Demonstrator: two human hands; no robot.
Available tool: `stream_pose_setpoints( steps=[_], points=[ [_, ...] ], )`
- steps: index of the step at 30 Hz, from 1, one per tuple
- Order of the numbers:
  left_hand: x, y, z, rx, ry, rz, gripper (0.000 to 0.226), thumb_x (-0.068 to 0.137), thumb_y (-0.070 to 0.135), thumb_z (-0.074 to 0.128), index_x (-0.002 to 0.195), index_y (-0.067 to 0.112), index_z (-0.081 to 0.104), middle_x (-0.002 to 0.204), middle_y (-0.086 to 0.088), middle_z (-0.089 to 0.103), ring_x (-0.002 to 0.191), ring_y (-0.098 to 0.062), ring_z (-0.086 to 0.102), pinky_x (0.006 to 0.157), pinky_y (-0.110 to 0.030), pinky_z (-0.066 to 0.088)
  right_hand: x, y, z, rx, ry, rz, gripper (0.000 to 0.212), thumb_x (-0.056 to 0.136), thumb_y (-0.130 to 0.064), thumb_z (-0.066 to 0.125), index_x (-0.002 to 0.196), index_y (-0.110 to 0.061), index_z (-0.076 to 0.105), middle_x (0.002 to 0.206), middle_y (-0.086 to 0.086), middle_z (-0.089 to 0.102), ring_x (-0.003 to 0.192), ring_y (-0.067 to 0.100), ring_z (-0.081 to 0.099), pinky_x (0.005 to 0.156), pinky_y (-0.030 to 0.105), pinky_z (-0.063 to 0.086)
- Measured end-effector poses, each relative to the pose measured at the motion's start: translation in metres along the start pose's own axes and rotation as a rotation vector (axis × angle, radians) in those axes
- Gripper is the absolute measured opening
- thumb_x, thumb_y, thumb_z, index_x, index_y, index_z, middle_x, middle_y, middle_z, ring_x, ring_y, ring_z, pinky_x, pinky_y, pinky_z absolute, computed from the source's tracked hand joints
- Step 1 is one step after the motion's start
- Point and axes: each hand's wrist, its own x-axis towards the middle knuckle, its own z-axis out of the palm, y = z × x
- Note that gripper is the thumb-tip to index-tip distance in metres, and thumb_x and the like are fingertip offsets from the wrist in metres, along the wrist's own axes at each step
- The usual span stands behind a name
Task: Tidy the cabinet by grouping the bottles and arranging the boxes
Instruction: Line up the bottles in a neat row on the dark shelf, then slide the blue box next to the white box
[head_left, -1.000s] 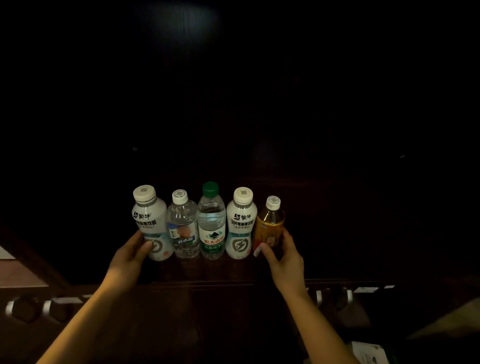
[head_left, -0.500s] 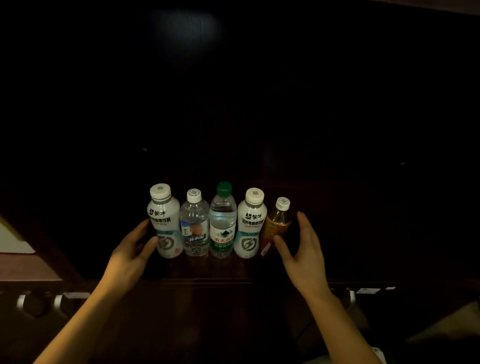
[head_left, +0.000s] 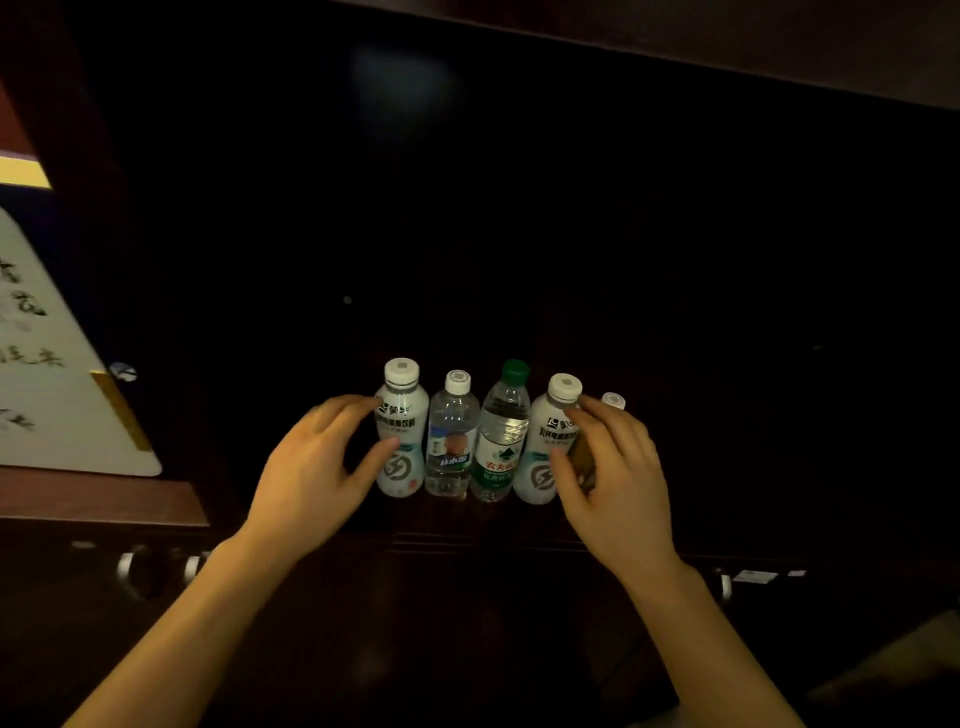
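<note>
Five bottles stand upright in a tight row on the dark cabinet shelf (head_left: 467, 538). From the left they are a white drink bottle (head_left: 402, 415), a clear water bottle (head_left: 452, 436), a green-capped water bottle (head_left: 501, 436), a second white drink bottle (head_left: 543, 457) and an amber tea bottle (head_left: 614, 400). My left hand (head_left: 311, 467) curls around the left white bottle, thumb on its front. My right hand (head_left: 618, 478) wraps the amber bottle and hides most of it; only the cap and a strip of the body show.
A white box with dark writing and a gold edge (head_left: 52, 364) leans on a lower ledge at the far left. Metal ring handles (head_left: 130, 571) (head_left: 724, 584) sit below the shelf front. The cabinet interior behind and right of the bottles is dark.
Both hands have closed in from the ends of the row onto the outermost bottles. The view has shifted, bringing the white box into sight at the left.
</note>
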Motion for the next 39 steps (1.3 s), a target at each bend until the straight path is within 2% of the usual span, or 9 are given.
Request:
stream_pose_setpoints(
  steps=[5, 9, 15, 20, 23, 25, 31, 35, 39],
  points=[
    [-0.006, 0.013, -0.020, 0.012, -0.021, 0.061, 0.057, 0.094, 0.057, 0.044, 0.134, 0.017, 0.055, 0.132, 0.001, 0.058, 0.120, -0.017, 0.055, 0.096, -0.031, 0.045, 0.000, -0.035, -0.001, 0.031, -0.026, -0.038, 0.045, 0.092, -0.033, 0.062, 0.132, -0.012, 0.060, 0.135, 0.001, 0.060, 0.127, 0.019, 0.053, 0.106, 0.036, 0.044],
    [-0.025, 0.015, -0.048, -0.005, 0.018, 0.030, 0.051, 0.096, 0.050, 0.050, 0.135, 0.017, 0.055, 0.134, 0.002, 0.057, 0.122, -0.018, 0.054, 0.098, -0.031, 0.045, 0.001, -0.056, -0.008, 0.081, -0.107, -0.056, 0.044, 0.093, -0.029, 0.067, 0.133, -0.014, 0.059, 0.136, 0.001, 0.060, 0.128, 0.019, 0.052, 0.104, 0.044, 0.048],
    [-0.070, 0.014, -0.102, 0.042, 0.088, -0.092, 0.049, 0.097, 0.048, 0.049, 0.138, 0.022, 0.052, 0.136, 0.007, 0.054, 0.120, -0.014, 0.054, 0.096, -0.029, 0.046, 0.005, -0.098, -0.008, 0.179, -0.168, -0.152, 0.045, 0.095, -0.033, 0.064, 0.137, -0.017, 0.057, 0.138, -0.002, 0.058, 0.130, 0.017, 0.050, 0.108, 0.040, 0.044],
    [-0.124, 0.008, -0.161, 0.169, 0.138, -0.227, 0.043, 0.096, 0.046, 0.052, 0.134, 0.026, 0.054, 0.128, 0.012, 0.057, 0.080, -0.006, 0.056, 0.082, -0.023, 0.046, 0.001, -0.159, 0.003, 0.346, -0.250, -0.249, 0.045, 0.096, -0.039, 0.059, 0.138, -0.021, 0.056, 0.139, -0.005, 0.058, 0.130, 0.014, 0.050, 0.108, 0.037, 0.044],
    [-0.160, -0.001, -0.196, 0.245, 0.184, -0.321, 0.041, 0.095, 0.043, 0.056, 0.132, 0.026, 0.056, 0.128, 0.009, 0.059, 0.106, -0.010, 0.060, 0.086, -0.027, 0.050, -0.007, -0.202, 0.016, 0.395, -0.296, -0.320, 0.043, 0.097, -0.039, 0.058, 0.137, -0.023, 0.057, 0.138, -0.007, 0.058, 0.130, 0.012, 0.051, 0.108, 0.028, 0.038],
    [-0.184, -0.009, -0.219, 0.301, 0.201, -0.382, 0.041, 0.095, 0.046, 0.054, 0.131, 0.026, 0.056, 0.128, 0.009, 0.059, 0.111, -0.010, 0.059, 0.088, -0.025, 0.048, -0.014, -0.234, 0.023, 0.436, -0.331, -0.359, 0.041, 0.097, -0.040, 0.056, 0.135, -0.024, 0.058, 0.136, -0.009, 0.059, 0.129, 0.010, 0.050, 0.106, 0.023, 0.033],
    [-0.252, -0.050, -0.291, 0.384, 0.297, -0.552, 0.040, 0.094, 0.050, 0.051, 0.127, 0.029, 0.057, 0.125, 0.012, 0.059, 0.109, -0.007, 0.060, 0.087, -0.026, 0.049, -0.027, -0.345, 0.055, 0.643, -0.397, -0.453, 0.036, 0.093, -0.042, 0.058, 0.125, -0.025, 0.061, 0.117, -0.017, 0.058, 0.111, 0.007, 0.057, 0.091, 0.028, 0.050],
    [-0.285, -0.095, -0.333, 0.395, 0.352, -0.646, 0.041, 0.093, 0.054, 0.048, 0.125, 0.031, 0.058, 0.119, 0.016, 0.059, 0.096, -0.002, 0.059, 0.081, -0.024, 0.050, -0.031, -0.421, 0.089, 0.703, -0.446, -0.520, 0.034, 0.094, -0.047, 0.052, 0.123, -0.032, 0.059, 0.114, -0.022, 0.056, 0.108, -0.001, 0.054, 0.088, 0.021, 0.046],
    [-0.306, -0.161, -0.374, 0.422, 0.390, -0.691, 0.038, 0.093, 0.053, 0.047, 0.120, 0.031, 0.062, 0.113, 0.019, 0.060, 0.100, 0.000, 0.059, 0.082, -0.022, 0.051, -0.026, -0.503, 0.131, 0.747, -0.484, -0.545, 0.034, 0.094, -0.051, 0.050, 0.123, -0.036, 0.060, 0.113, -0.027, 0.055, 0.107, -0.006, 0.053, 0.088, 0.018, 0.044]
  ],
)
